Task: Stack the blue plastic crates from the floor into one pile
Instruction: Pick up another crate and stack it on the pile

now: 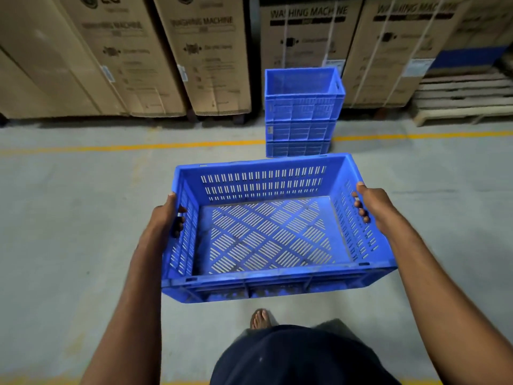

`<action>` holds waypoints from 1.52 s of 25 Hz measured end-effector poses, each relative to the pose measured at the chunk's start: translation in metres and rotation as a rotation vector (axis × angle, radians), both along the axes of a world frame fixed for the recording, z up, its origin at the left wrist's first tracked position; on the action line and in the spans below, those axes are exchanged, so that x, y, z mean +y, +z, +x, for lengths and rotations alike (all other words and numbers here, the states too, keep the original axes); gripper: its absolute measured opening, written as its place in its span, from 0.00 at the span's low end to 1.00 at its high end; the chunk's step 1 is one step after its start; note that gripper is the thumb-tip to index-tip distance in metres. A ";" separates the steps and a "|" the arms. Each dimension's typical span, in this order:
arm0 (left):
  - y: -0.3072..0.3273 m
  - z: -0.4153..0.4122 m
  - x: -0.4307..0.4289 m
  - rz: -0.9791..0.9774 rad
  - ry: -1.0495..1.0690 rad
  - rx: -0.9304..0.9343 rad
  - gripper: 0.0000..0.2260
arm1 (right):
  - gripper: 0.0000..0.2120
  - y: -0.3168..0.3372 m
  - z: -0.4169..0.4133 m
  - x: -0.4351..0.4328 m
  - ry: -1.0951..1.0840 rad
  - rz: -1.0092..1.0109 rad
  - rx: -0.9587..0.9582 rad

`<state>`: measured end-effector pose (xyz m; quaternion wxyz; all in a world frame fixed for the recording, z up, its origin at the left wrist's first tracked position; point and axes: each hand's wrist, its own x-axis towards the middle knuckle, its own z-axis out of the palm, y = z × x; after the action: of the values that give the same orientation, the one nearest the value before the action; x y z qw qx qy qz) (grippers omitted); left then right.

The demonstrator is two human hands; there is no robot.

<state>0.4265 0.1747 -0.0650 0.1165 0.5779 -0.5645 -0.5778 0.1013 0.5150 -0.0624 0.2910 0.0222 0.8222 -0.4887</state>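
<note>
I read the crate (266,232) as held clear of the floor (83,204), long axis crosswise; left hand (166,215) and right hand (372,204) each curl fingers through an end handle slot; the pile (301,115) stands ahead, slightly right, well apart.

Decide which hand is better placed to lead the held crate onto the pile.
Right, marginally: the pile stands ahead, toward the side of the crate held by the right hand. The left hand grips the opposite wall; both must carry.
</note>
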 end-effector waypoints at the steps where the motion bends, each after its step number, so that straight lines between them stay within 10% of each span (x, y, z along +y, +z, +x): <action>1: 0.003 -0.020 -0.011 -0.019 -0.011 0.017 0.25 | 0.19 0.002 -0.011 -0.005 -0.029 -0.002 0.019; 17: 0.016 -0.381 -0.131 -0.349 0.026 0.215 0.30 | 0.26 0.014 -0.309 -0.108 -0.221 0.017 0.473; 38: -0.021 -0.758 -0.411 -0.027 -0.198 0.059 0.22 | 0.14 -0.020 -0.704 -0.347 -0.100 0.022 0.125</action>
<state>-0.3312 -0.2363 -0.0858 0.0833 0.5002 -0.6229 -0.5957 -0.6031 0.1676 -0.0827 0.2138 0.0360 0.8420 -0.4940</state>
